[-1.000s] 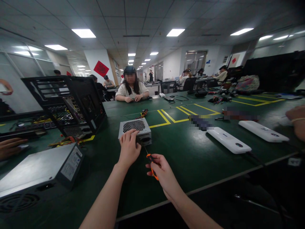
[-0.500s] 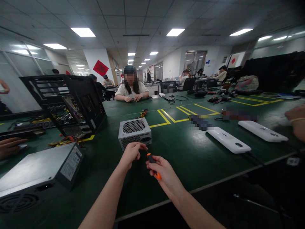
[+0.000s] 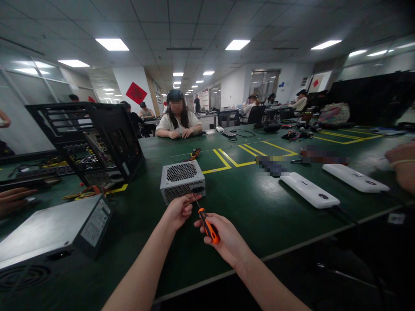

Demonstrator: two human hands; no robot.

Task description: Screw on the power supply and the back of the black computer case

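An orange and black screwdriver [image 3: 208, 225] is held by its handle in my right hand [image 3: 223, 235]. Its thin shaft points up and away towards the power supply [image 3: 182, 178], a grey metal box with a honeycomb grille and a socket on its near side. My left hand [image 3: 180, 211] is closed in front of that near side, its fingertips by the screwdriver's tip. Whatever those fingers pinch, if anything, is too small to make out. The exact contact of the tip is hidden by the fingers.
To the left lie a larger power supply [image 3: 55, 229] and an open black computer case [image 3: 87, 142]; another person's hand [image 3: 14, 201] is beside them. Two white power banks [image 3: 309, 190] lie right, near another hand [image 3: 402, 162]. A person [image 3: 178, 121] sits opposite.
My right hand has turned the screwdriver, so more of its orange handle shows. My left fingertips have shifted slightly up, closer to the socket.
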